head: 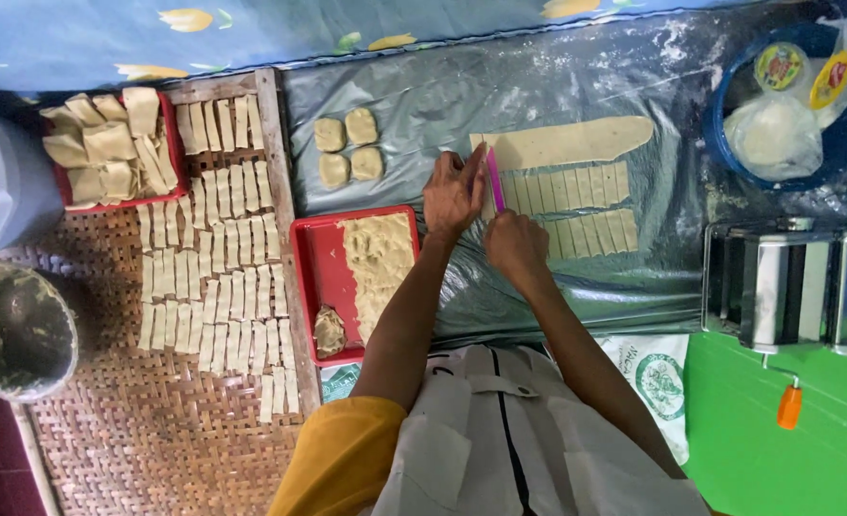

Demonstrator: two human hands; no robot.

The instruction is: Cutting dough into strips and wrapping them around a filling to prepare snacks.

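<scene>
Head view: we see the left hand [454, 194] pressed flat, fingers together, on the near end of a long pale sheet of rolled dough [565, 143] lying on a grey plastic work sheet [576, 277]. The right hand [516, 244] is closed around a thin pink plastic ruler-like cutter [494, 180], blade standing on the dough just beside the left fingertips. The two hands are near each other, not touching.

To the right of the cutter, two rows of cut pale dough strips [581, 208] lie side by side under the uncut sheet. Four small square dough lumps [347, 146] sit left of the hands. A red rectangular tray with a slab of dough [316, 268] lies near the left forearm. More strips fill a woven bamboo tray [156, 420] at far left. A steel hand-crank pasta roller [791, 287] stands at right, a blue round basin [729, 143] above it.
</scene>
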